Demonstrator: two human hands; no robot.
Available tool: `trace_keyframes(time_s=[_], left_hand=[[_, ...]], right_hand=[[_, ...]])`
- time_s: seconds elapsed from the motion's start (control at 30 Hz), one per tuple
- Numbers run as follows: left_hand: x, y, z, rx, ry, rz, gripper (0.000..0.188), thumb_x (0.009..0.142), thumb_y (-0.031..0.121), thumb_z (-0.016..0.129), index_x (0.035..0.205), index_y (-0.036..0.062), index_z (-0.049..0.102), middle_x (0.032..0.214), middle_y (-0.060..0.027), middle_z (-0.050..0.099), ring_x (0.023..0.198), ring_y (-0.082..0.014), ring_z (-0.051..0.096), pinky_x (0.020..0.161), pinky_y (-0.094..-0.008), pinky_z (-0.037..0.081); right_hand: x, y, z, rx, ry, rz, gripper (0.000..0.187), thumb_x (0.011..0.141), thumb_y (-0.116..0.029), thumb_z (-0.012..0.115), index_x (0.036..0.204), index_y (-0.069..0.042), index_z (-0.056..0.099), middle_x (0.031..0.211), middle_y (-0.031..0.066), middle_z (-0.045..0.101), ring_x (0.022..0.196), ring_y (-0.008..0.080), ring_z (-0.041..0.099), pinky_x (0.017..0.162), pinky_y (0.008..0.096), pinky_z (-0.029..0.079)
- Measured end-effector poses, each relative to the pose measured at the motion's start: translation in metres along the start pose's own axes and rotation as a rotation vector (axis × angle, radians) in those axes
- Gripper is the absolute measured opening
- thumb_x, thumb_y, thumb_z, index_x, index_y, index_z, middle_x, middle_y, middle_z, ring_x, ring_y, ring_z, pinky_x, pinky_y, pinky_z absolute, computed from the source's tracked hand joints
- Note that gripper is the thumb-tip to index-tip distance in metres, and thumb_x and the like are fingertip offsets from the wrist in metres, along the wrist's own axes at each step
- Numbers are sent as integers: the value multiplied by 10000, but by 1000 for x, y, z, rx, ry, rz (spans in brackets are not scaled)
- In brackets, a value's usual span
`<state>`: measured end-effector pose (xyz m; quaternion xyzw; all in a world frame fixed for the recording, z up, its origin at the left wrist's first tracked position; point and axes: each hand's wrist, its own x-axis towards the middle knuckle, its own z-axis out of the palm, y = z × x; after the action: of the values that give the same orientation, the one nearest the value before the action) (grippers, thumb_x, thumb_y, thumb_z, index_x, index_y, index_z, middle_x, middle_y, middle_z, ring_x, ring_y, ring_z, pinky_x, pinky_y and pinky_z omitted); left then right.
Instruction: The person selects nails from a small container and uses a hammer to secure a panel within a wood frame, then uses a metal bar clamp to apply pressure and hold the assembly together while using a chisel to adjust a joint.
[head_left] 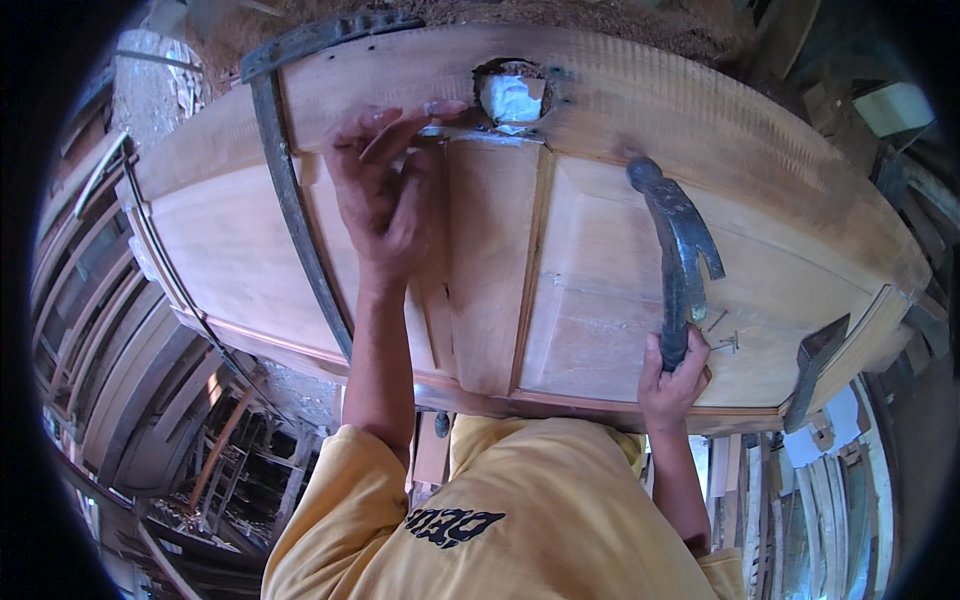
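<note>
Over the holed panel [600, 350], right fingers [694, 352] grip a hammer [672, 225].

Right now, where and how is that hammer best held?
I'd take the hammer low on its handle, from the near side, where the right hand grips: the slim handle points toward the yellow shirt, claw and head at the far end.

Hammer [674, 255] at three o'clock shows dark grey with bluish sheen; clamp bar [289, 205] at ten, grey-black; shirt [570, 510] at six, yellow with black print; wooden panel [590, 240], pale tan, brown ripple banding at two.
</note>
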<state>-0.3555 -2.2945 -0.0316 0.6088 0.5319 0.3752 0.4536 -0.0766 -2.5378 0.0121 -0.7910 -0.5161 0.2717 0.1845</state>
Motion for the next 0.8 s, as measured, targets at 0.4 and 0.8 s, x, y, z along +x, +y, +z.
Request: trace_keyframes(time_s=[0.4,0.8], left_hand=[[4,5,7,-120,25,38,592,897,-199,470,1383,97,307,1301,-208,622,1230,-307,634,1018,-358,489],[14,-6,6,75,250,196,444,888,-15,610,1313,81,522,1280,-136,625,1207,-254,531,1035,-371,415]], right_hand=[[10,-7,-4,-1,17,-56,464,919,-251,790,1220,20,564,963,163,721,700,318,729,609,417,556],[49,-44,-9,53,-130,-302,590,965,-60,684,1489,68,444,1322,302,636,961,363,723,841,420,568]])
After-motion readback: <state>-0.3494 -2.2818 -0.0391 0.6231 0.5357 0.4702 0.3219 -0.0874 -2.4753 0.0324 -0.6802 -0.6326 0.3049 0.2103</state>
